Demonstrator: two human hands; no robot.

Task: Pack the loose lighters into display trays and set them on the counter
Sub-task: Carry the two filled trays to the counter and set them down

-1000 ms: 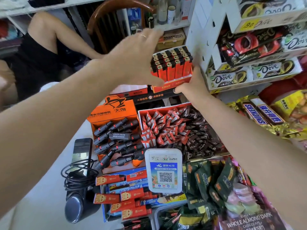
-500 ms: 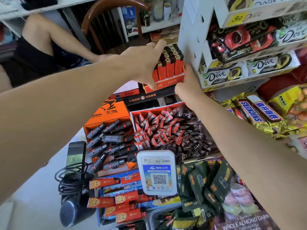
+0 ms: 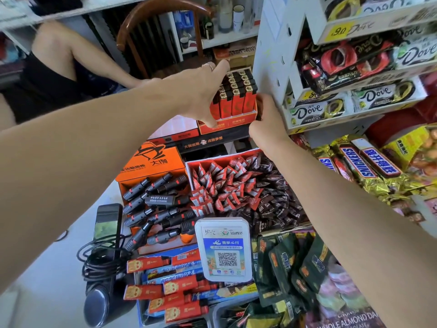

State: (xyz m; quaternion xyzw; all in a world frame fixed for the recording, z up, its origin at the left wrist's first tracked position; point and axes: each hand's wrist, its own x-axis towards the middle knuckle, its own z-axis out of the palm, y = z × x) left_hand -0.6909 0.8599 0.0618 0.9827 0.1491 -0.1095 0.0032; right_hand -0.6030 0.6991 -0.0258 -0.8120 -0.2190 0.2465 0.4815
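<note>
Right now both hands are on the display tray (image 3: 227,125) of red lighters (image 3: 236,100), which sits in the upper middle of the frame, on top of a dark box (image 3: 212,140) and just beside the white chocolate rack (image 3: 272,55). The left hand (image 3: 196,91) spreads wide over the tray's left side, fingers reaching across the lighter tops and thumb pressed down on the tray's front lip (a ring shows on one finger). The right hand (image 3: 267,121) is curled against the tray's right edge, thumb at the front corner; the fingers behind it are hidden, so how firmly it holds I cannot tell. The lighters stand upright in neat rows, black caps up. Below the tray, centre frame, lies a red box of wrapped candies (image 3: 236,185), and to its left an orange box of dark torch lighters (image 3: 156,200). A white QR payment stand (image 3: 223,249) stands lower centre, with flat red packs (image 3: 165,292) at the bottom. Snickers bars (image 3: 359,162) lie at the right, and a coiled black cable (image 3: 101,256) at the lower left.
</note>
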